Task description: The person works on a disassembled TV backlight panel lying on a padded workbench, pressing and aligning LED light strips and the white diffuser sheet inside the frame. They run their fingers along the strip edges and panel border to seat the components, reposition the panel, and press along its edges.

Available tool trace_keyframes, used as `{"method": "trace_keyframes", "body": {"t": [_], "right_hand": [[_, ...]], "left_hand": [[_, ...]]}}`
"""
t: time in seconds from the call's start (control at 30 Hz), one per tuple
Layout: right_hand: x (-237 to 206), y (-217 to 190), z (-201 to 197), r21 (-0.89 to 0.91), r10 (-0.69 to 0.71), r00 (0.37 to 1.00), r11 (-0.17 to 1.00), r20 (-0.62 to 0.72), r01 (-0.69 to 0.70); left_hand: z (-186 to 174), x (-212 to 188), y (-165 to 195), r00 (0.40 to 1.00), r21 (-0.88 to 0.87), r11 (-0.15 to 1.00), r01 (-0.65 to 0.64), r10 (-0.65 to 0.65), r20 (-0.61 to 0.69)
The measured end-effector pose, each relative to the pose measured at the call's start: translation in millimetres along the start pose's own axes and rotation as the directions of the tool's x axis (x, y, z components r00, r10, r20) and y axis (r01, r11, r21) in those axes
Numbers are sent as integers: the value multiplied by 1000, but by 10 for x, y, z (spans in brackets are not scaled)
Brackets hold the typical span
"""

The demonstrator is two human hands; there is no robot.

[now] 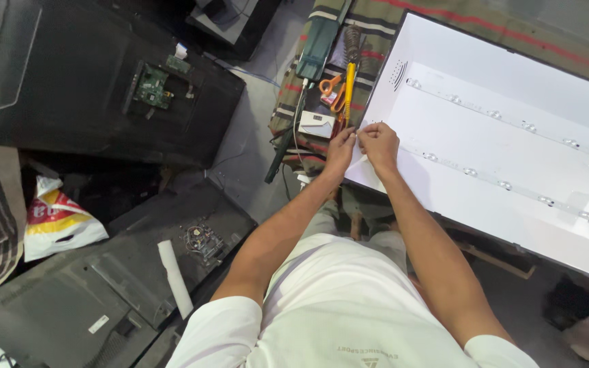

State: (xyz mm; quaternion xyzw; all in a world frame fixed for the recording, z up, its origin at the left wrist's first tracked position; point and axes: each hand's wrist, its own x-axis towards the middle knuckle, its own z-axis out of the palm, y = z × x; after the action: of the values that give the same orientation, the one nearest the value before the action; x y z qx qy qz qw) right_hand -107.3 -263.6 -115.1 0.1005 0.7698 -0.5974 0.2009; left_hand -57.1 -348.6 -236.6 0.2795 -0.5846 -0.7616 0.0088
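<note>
**Both hands pinch at the near corner of a white backlight panel**

The left hand (341, 146) and the right hand (378, 144) are drawn close together, fingertips almost meeting, at the near left corner of a large white rectangular reflector panel (547, 136). Each hand's fingers are curled and pinched; a small white strip or sheet edge (359, 162) shows just below them, though whether the fingers are clamped on it is too small to tell. The panel lies tilted across a striped cloth-covered surface (369, 27), and two rows of small round lenses on thin light strips (506, 184) run along it.

Just left of the hands, on the cloth, lie orange-handled scissors (333, 88), a yellow-handled tool (349, 85), a dark green oblong device (318, 41) and a small white flat box (316, 125).

On the floor to the left stand black television back covers, one bearing a green circuit board (153, 85). A white rolled tube (174, 276) and a red, yellow and white plastic bag (56, 221) lie nearby.
</note>
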Motion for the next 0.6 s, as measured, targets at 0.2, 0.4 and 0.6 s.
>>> {"method": "trace_keyframes", "body": {"t": [0.2,0.4,0.6], "right_hand": [[69,-39,15,-120,-18,1000,993,-24,15],[98,-66,74,-258,-63,997,965,-51,48],[95,-60,142,-463,-328,941,850,-86,253]], "left_hand": [[42,33,10,999,-34,998,49,-49,-6],[54,43,18,999,-88,996,34,-32,23],[84,60,64,1000,-141,990,24,-21,22]]}}
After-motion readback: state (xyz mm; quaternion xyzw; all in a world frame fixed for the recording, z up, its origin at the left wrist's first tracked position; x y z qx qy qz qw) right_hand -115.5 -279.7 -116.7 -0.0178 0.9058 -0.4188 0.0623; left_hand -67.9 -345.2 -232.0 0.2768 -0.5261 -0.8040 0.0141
